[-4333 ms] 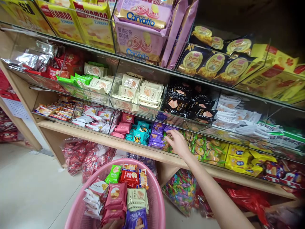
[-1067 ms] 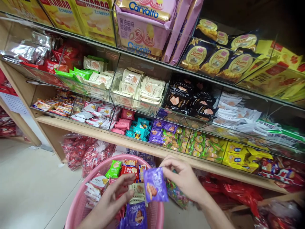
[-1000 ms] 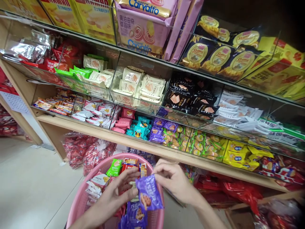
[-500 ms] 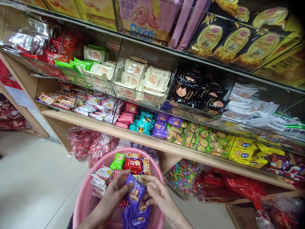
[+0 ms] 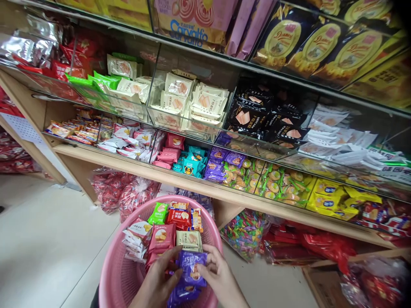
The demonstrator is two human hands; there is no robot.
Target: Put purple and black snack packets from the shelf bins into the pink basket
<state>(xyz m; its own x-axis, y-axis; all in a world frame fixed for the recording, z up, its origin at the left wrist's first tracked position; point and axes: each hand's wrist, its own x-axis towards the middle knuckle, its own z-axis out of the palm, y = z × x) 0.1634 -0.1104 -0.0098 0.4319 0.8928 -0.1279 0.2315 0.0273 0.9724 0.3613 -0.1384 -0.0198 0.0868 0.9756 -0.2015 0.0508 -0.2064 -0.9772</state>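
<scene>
At the near part of the pink basket [image 5: 108, 262], over other purple packets [image 5: 184, 295]: a purple packet [image 5: 190, 266], between both hands. Pinched at the right edge by the right hand [image 5: 221, 273], with the thumb on the printed front. Met at the opposite edge by the half-curled left hand [image 5: 162, 273] (whether pinching or only steadying, impossible to tell). Held a second ago by the right hand alone, opposite a spread left hand; tilted half a second ago; now squared up, face showing. Judged from that: past fetching and into arranging, with purple grouped together.

Just beyond, uncovered again: dark-pink packets [image 5: 163, 237] and a cream packet [image 5: 189, 240]. To their left, stacked white packets [image 5: 136, 244]. Toward the far rim, a green packet [image 5: 158, 213] and a red packet [image 5: 179, 217], seemingly undisturbed.

Farther, beneath the wooden shelf [image 5: 192, 185], bagged red goods [image 5: 138, 194] and a multicoloured bag [image 5: 245, 233]. On the lowest tier, more purple packets [image 5: 215, 164] beside teal packets [image 5: 192, 164]; touched there by the right hand four seconds ago, now well apart from both hands. Higher, black packets [image 5: 248, 113]; at the top, a Carvalfo package [image 5: 192, 21], now further cut off by the view's edge.
</scene>
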